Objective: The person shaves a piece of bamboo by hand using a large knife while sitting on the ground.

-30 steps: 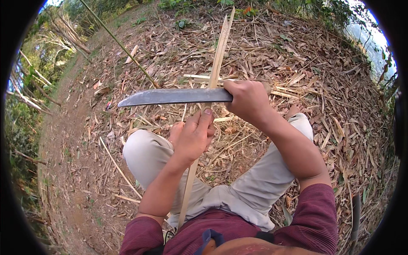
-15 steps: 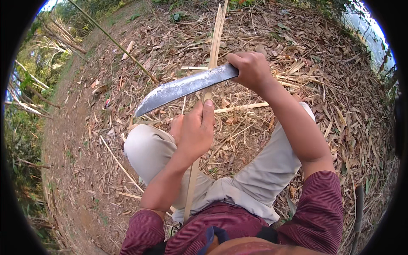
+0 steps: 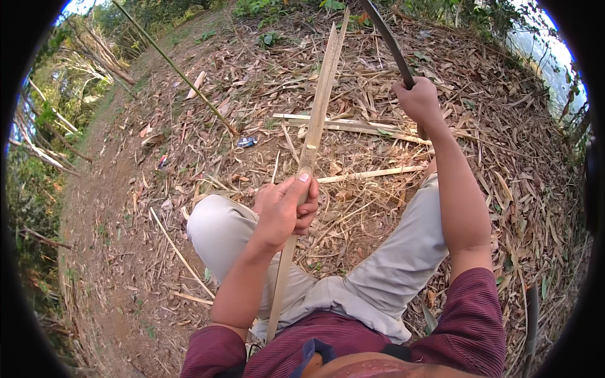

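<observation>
Split wooden strip [image 3: 322, 101] runs through the left hand [image 3: 283, 208], clamped around it, apparently for steadiness; farther out to its right, the right hand [image 3: 419, 104] grips a machete [image 3: 389, 44], seemingly held clear of the strip.

The top edge cuts off the dark curved metal blade [image 3: 395, 49]; the right fingers [image 3: 408, 94] hide most of its handle [image 3: 421, 132], the left fingers [image 3: 308, 210] part of the pale flat wooden strip [image 3: 320, 107].

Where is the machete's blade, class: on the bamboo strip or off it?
Off. The right hand holds the machete to the right of the bamboo strip, with leaf litter showing between them.
</observation>
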Available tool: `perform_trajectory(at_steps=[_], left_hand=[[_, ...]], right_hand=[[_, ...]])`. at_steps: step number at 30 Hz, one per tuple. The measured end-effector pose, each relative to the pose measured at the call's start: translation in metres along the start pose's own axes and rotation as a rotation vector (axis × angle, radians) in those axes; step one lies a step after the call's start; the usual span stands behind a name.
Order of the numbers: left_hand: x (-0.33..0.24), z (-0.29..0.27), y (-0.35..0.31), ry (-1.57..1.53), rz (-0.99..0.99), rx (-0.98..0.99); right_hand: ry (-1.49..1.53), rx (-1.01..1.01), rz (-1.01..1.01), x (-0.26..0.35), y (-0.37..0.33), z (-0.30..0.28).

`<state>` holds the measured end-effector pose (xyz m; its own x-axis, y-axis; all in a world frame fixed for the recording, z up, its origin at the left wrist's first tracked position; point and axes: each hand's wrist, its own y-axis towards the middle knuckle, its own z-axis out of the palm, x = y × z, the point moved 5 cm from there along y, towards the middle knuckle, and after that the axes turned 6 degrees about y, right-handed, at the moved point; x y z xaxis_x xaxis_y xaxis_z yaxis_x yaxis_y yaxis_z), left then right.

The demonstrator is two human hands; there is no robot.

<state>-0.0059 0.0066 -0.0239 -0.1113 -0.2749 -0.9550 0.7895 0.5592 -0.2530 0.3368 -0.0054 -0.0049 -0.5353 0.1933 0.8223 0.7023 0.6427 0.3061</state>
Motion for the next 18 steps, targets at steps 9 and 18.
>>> perform_trajectory(at_steps=[9,18], left_hand=[[0.006,0.010,0.007,-0.001,-0.016,0.066],[0.011,0.030,0.019,0.033,-0.017,0.082]], right_hand=[[0.909,0.401,0.288,0.067,-0.073,0.037],[1.140,0.449,0.317,0.069,-0.075,0.039]])
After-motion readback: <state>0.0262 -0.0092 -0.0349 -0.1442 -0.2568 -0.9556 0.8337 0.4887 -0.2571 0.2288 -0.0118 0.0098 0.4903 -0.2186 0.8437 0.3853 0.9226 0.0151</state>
